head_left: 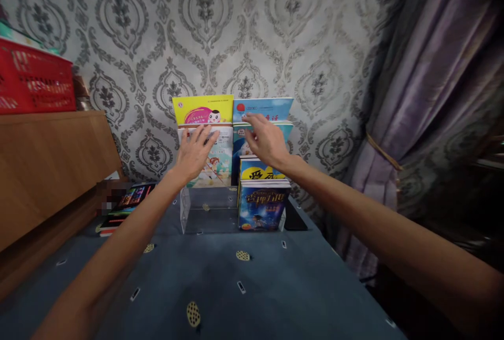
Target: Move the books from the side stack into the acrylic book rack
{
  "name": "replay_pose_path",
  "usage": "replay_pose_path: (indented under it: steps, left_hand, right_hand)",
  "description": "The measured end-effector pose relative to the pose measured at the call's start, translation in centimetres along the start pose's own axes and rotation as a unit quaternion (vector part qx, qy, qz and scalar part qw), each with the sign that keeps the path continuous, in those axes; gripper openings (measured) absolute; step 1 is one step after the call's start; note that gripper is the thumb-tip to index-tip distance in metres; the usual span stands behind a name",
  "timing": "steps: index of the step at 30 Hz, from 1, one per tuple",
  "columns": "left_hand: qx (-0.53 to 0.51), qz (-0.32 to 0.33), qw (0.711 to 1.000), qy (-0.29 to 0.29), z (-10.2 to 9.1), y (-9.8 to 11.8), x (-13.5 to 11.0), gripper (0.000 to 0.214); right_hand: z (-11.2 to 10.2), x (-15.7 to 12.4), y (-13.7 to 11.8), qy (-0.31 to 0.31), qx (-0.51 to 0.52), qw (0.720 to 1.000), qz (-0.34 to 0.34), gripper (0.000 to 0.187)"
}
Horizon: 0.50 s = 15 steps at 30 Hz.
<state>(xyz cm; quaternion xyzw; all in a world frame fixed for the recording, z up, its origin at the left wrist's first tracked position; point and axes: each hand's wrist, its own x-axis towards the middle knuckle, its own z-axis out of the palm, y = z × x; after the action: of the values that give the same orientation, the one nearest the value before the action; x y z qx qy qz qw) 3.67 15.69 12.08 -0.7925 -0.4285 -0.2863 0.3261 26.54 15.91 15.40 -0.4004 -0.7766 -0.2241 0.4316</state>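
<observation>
On a dark blue tablecloth (220,290), the left hand (195,153) and the right hand (268,140) attend to 1 clear book stand (210,220).

In the front row stands a night-blue book (263,208). Farther in, the left hand spreads its fingers loosely over a white book (222,172), no grip visible; the right hand half bends its fingers before a teal book (288,131), and I cannot tell if they hold it. The step seems to be straightening; the next move calls, I think, for light pressure. Behind stand a yellow book (202,104) and a blue book (268,104), then the patterned wall (248,30), with a purple curtain (425,67) at right.
</observation>
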Motion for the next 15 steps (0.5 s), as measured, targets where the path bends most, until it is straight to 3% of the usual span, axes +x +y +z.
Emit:
replay_pose_path:
  steps: [15]
  left_hand:
    - [0.025,-0.004,1.0,0.011,-0.7,0.6,-0.6,0.05]
  right_hand:
    - [-0.1,-1.5,0.3,-0.03,-0.01,0.999,0.009,0.039]
